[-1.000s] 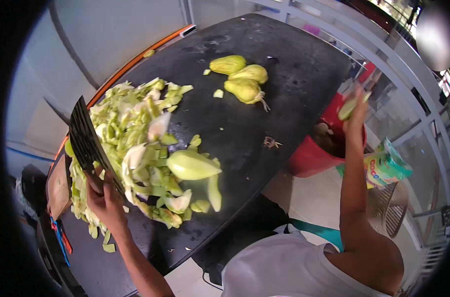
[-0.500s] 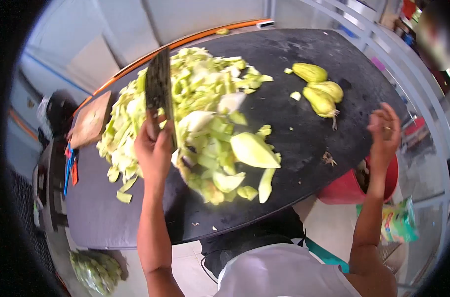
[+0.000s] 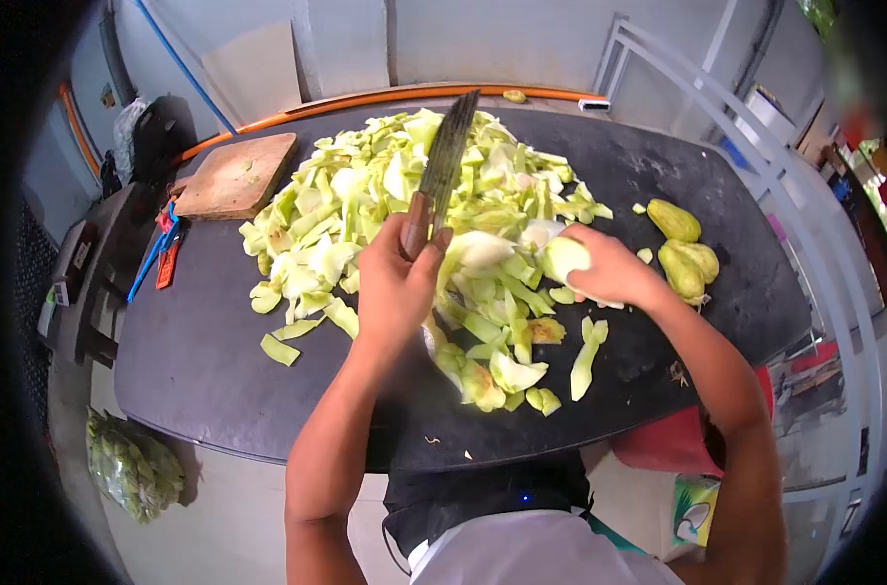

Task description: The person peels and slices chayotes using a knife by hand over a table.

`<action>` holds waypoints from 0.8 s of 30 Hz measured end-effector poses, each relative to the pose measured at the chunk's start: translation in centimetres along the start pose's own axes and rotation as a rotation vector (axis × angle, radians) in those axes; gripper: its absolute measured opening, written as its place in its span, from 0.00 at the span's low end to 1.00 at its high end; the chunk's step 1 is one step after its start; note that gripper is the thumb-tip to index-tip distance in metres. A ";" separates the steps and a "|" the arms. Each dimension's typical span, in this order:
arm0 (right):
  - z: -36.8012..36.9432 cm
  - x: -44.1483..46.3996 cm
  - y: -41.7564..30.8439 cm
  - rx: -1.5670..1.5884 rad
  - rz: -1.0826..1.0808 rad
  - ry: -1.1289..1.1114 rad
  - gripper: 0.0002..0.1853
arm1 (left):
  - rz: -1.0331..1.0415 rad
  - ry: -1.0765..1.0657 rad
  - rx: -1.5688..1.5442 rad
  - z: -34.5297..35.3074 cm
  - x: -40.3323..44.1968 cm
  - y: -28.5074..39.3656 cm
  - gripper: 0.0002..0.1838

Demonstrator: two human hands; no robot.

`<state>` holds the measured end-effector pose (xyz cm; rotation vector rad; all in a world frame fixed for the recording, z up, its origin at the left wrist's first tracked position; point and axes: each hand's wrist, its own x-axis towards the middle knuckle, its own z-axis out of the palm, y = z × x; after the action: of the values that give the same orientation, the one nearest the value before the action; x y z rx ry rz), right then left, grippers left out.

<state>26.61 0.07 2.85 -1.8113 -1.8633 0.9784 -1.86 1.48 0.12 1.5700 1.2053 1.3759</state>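
Note:
My left hand (image 3: 393, 292) is wrapped round the wooden handle of a broad kitchen knife (image 3: 447, 161), its dark blade pointing up and away. Over the right side of the cut heap, my right hand (image 3: 614, 271) grips a pale green chayote piece (image 3: 566, 257), partly covered by the fingers. A large heap of cut chayote (image 3: 341, 200) spreads over the dark table (image 3: 219, 361), in slices and chunks. Several loose pieces lie at the heap's near edge, including a long strip (image 3: 587, 361).
Whole yellow-green chayotes (image 3: 673, 221) lie at the table's right. A wooden cutting board (image 3: 236, 177) and an orange-handled tool (image 3: 167, 263) are at the left edge. A red bucket (image 3: 658, 444) stands below the right edge, and a bagged bundle of green produce (image 3: 131, 468) on the floor.
My right hand has come in from the right side and taken hold of a large pale chayote piece. The view has shifted; the knife stays in my left hand.

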 end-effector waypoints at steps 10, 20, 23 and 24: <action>-4.1 1.7 5.9 1.685 -0.344 -0.287 0.42 | 0.031 -0.012 -0.034 0.4 -0.2 0.1 0.13; 0.6 5.2 2.7 1.690 -0.240 -0.075 0.22 | -0.659 -0.356 -0.641 1.3 -2.0 2.8 0.15; 1.3 4.4 0.9 1.654 -0.248 0.009 0.22 | -0.734 -0.413 -0.657 1.8 -2.4 2.9 0.16; 1.2 3.8 0.6 1.670 -0.259 -0.031 0.24 | -0.751 -0.430 -0.650 1.8 -2.4 2.8 0.17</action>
<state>25.78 3.46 0.84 -0.4848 -0.5915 1.6192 0.48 -1.59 1.68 0.7626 0.8205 0.7537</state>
